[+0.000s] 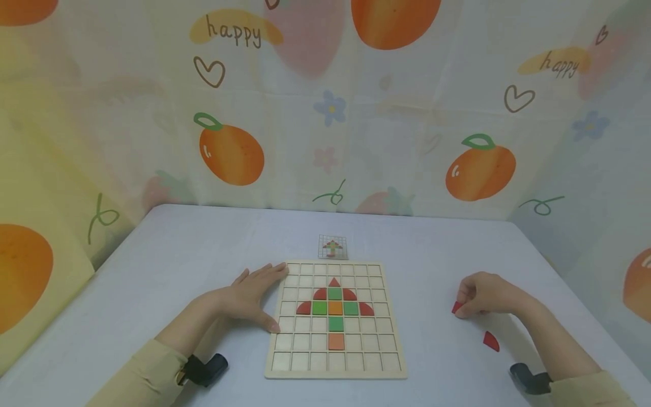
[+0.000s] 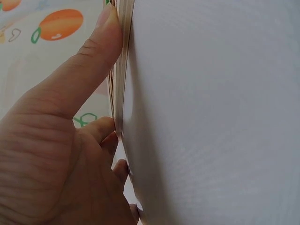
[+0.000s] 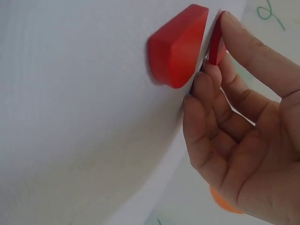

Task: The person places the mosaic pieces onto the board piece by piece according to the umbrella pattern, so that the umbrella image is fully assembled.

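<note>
A square wooden grid board [image 1: 300, 362] lies mid-table, bearing red, green and orange tiles in an arrow-like shape: a red triangle [image 1: 334, 282] on top, red quarter-round tiles at the sides, an orange tile [image 1: 336, 341] lowest. My left hand [image 1: 249, 297] rests spread at the board's left side, thumb and fingertips against its edge [image 2: 123, 61]. On the right, my right hand [image 1: 485, 295] pinches a red tile [image 3: 216, 42] between thumb and fingers, low over the table. Another red quarter-round tile [image 1: 490, 341] lies nearer me, just below that hand.
Behind the board is a small pattern card [image 1: 333, 247] with a gridded picture of a similar shape. A white cloth [image 1: 203, 232] covers the table. Fruit-printed curtains [image 1: 330, 141] stand at the back and sides.
</note>
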`<action>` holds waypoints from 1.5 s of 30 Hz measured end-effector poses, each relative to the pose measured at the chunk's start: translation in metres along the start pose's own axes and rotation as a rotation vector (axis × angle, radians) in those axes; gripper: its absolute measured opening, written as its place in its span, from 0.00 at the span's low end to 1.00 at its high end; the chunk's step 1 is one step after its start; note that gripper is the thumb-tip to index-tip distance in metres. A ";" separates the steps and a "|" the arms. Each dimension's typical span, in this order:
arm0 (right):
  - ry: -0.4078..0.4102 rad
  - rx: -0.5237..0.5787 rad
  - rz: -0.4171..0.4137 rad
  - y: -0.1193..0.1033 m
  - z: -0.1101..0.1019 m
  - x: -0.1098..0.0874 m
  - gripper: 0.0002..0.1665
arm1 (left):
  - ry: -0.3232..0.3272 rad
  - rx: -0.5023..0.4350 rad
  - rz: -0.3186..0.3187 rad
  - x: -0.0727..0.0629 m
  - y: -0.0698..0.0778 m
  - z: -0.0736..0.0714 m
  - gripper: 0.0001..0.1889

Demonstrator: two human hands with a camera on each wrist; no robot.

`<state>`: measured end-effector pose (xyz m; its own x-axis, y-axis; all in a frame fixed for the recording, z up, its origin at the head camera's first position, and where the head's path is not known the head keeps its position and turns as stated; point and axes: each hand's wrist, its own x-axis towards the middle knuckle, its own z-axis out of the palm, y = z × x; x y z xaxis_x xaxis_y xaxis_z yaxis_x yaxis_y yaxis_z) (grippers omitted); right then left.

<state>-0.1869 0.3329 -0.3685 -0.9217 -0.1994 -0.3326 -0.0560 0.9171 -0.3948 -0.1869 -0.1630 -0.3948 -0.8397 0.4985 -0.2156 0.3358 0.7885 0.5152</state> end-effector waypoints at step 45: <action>0.021 0.230 -0.331 -0.087 0.025 0.005 0.06 | 0.003 0.001 -0.004 0.001 -0.003 0.002 0.63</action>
<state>-0.1772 0.2433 -0.3571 -0.8760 -0.4619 -0.1389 -0.2660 0.7029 -0.6597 -0.1883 -0.1645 -0.3983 -0.8421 0.4946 -0.2152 0.3330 0.7905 0.5139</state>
